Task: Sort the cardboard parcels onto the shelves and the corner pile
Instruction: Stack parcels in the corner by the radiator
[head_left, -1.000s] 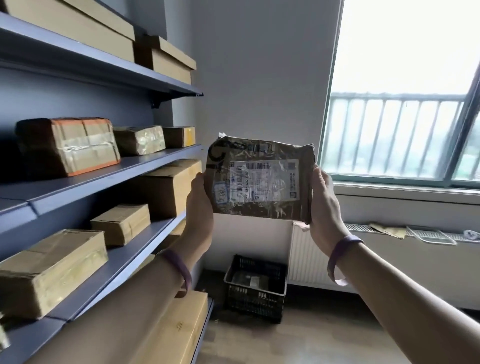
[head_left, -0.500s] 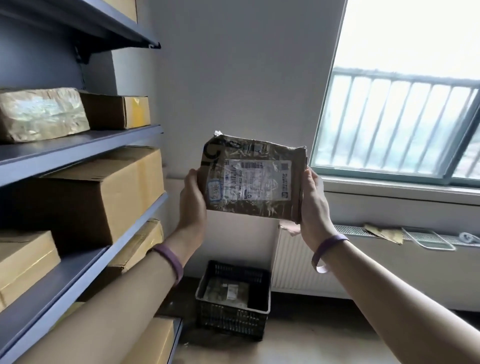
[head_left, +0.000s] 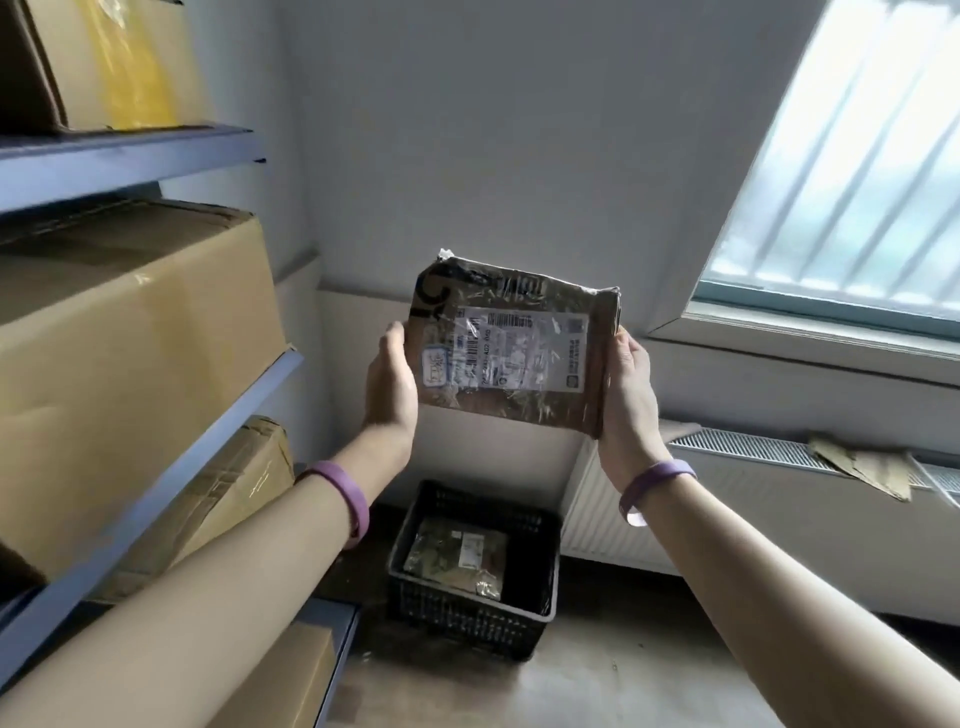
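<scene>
A parcel (head_left: 511, 349) was held at the centre of the frame between the left hand (head_left: 390, 385) on its left edge and the right hand (head_left: 629, 395) on its right edge. Below it, at lower centre, a basket (head_left: 535, 613) stood on the floor (head_left: 597, 680) with another parcel (head_left: 457, 558) lying in it. Shelves (head_left: 171, 467) filled the left of the frame, boxes (head_left: 135, 353) resting on each level. A window (head_left: 852, 171) occupied the upper right, with a radiator (head_left: 753, 499) beneath it at right.
</scene>
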